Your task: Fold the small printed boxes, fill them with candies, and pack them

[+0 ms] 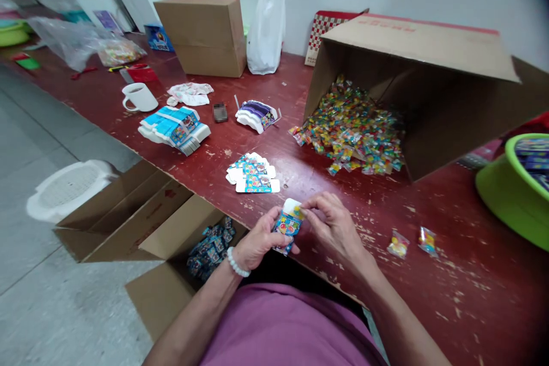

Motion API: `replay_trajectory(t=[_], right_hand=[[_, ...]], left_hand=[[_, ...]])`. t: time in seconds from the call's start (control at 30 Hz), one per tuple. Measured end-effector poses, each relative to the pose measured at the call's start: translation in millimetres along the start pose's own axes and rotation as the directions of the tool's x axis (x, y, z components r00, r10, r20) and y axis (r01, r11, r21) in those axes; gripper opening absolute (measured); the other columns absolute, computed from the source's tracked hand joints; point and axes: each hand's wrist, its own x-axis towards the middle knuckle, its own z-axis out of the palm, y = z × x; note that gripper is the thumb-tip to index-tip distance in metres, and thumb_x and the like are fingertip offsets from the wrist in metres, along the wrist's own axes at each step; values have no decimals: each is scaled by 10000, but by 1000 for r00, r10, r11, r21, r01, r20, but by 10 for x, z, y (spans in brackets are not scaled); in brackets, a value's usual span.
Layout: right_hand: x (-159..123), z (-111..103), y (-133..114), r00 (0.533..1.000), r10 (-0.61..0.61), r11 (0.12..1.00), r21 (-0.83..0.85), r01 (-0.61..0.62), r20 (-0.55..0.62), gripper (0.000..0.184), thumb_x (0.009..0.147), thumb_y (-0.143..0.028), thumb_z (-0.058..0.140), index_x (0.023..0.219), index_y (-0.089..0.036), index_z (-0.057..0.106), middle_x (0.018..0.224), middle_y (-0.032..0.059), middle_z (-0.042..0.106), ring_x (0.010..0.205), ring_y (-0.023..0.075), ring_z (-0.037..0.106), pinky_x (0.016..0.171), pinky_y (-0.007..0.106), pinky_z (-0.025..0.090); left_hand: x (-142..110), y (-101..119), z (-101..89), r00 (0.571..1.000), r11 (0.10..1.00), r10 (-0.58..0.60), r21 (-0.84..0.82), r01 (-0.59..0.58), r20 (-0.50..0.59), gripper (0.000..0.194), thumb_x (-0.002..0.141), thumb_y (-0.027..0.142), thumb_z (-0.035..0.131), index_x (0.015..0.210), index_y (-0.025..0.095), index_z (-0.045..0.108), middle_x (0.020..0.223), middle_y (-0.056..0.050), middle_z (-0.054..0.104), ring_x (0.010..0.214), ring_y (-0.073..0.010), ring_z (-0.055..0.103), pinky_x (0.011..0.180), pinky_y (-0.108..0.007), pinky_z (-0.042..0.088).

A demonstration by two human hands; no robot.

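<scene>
My left hand [265,237] is closed around a small blue printed candy box [286,225], its white top flap standing up. At the mouth of that box, my right hand [332,220] pinches a small wrapped candy [297,213] with yellow showing through the wrapper. Just beyond my hands lie several flat candy boxes [254,174], fanned out on the red table. Two wrapped candies, a nearer one [398,244] and another one [428,241], rest to the right of my right hand.
An open carton [450,120] on its side spills a heap of wrapped candies [360,131]. Bundled blue boxes [175,126], purple boxes [257,114] and a white mug [139,97] stand farther left. A floor carton [171,240] holds filled boxes; a green basin [510,194] is at right.
</scene>
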Motion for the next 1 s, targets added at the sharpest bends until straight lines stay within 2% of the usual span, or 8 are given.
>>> replay_trajectory(t=[0.2, 0.27, 0.37, 0.47, 0.57, 0.77, 0.9, 1.0], right_hand=[[-11, 41, -8, 974, -24, 993, -108, 49, 224, 188, 959, -236, 533, 868, -228, 697, 867, 52, 593, 815, 211, 531, 721, 335, 414], [-30, 65, -2, 988, 19, 999, 26, -23, 152, 177, 969, -249, 516, 946, -228, 691, 904, 52, 598, 838, 200, 558, 734, 322, 443], [-84, 106, 5, 982, 188, 965, 195, -178, -33, 168, 918, -295, 605, 1057, -206, 638, 922, 42, 611, 766, 173, 575, 682, 295, 471], [-145, 171, -11, 964, 263, 930, 277, -241, -46, 191, 851, -330, 692, 979, -203, 631, 847, 16, 604, 671, 155, 562, 615, 281, 468], [-180, 240, -42, 974, 224, 906, 374, -197, -29, 118, 882, -334, 651, 897, -217, 666, 874, 30, 620, 726, 168, 607, 618, 277, 485], [-168, 311, 15, 981, 186, 865, 463, -192, 60, 201, 896, -341, 640, 758, -205, 697, 925, 54, 651, 826, 185, 646, 740, 301, 514], [-142, 389, 120, 915, 379, 673, 636, -377, 141, 219, 844, -391, 705, 970, -215, 677, 824, 14, 671, 675, 167, 634, 613, 284, 519], [-113, 354, 147, 926, 347, 694, 624, -361, 149, 229, 852, -387, 699, 1004, -215, 692, 864, 30, 705, 745, 181, 661, 667, 292, 531]], left_hand=[[17, 45, 77, 995, 989, 67, 137, -57, -75, 361, 712, 119, 649, 1058, 180, 564, 804, 16, 628, 578, -89, 607, 546, -191, 494], [52, 24, 78, 991, 999, 50, 4, -50, -127, 272, 800, 270, 636, 1047, 167, 589, 785, -7, 647, 545, -105, 606, 506, -210, 499], [123, 9, 59, 982, 975, -37, -224, -5, -187, 404, 882, 486, 529, 1035, 126, 625, 744, -58, 675, 493, -150, 616, 451, -265, 515], [179, 17, 64, 973, 939, -89, -343, 11, -215, 346, 873, 423, 567, 1021, 118, 636, 726, -60, 691, 485, -161, 625, 431, -281, 533], [201, 4, 94, 952, 920, -107, -393, -15, -287, 229, 837, 321, 611, 958, 127, 629, 686, -26, 675, 474, -153, 615, 412, -281, 541], [157, -76, 143, 930, 976, -12, -208, -70, -368, 241, 805, 352, 650, 935, 151, 617, 637, 14, 629, 426, -131, 568, 378, -260, 510], [124, -70, 182, 932, 988, 86, -94, -127, -353, 296, 823, 402, 674, 1004, 173, 627, 703, 14, 643, 481, -117, 581, 413, -234, 521], [119, -30, 184, 959, 985, 17, -161, -66, -284, 352, 870, 444, 617, 1069, 155, 649, 726, -18, 667, 479, -122, 594, 425, -240, 530]])
